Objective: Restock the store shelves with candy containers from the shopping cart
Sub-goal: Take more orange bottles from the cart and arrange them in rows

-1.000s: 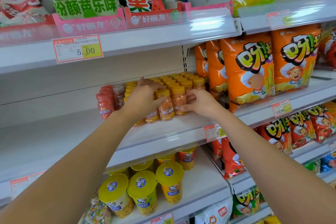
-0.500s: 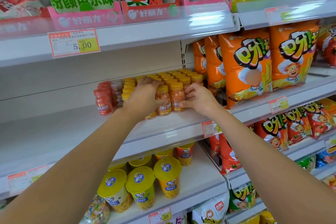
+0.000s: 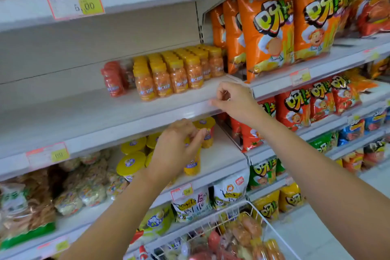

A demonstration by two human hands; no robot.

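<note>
Cart stock is being taken as the next target: candy containers are being seen heaped in the wire shopping cart at the bottom edge of the view, below both hands and nearer the person, between the two forearms. Left hand is being held lower, in front of the yellow-lidded cups on the shelf beneath. It is therefore being judged the nearer of the two to the cart, and a downward, inward reach is being called for. Right hand is being held higher, at the front lip of the middle shelf. Both hands are being carried with fingers loosely curled and nothing gripped. Cart containers are being rendered blurred: orange and red, rounded, lying jumbled; their long axis cannot be told. Shelved orange bottles, yellow-capped, are being shown upright in tight rows, with red bottles just beside them on the left.
</note>
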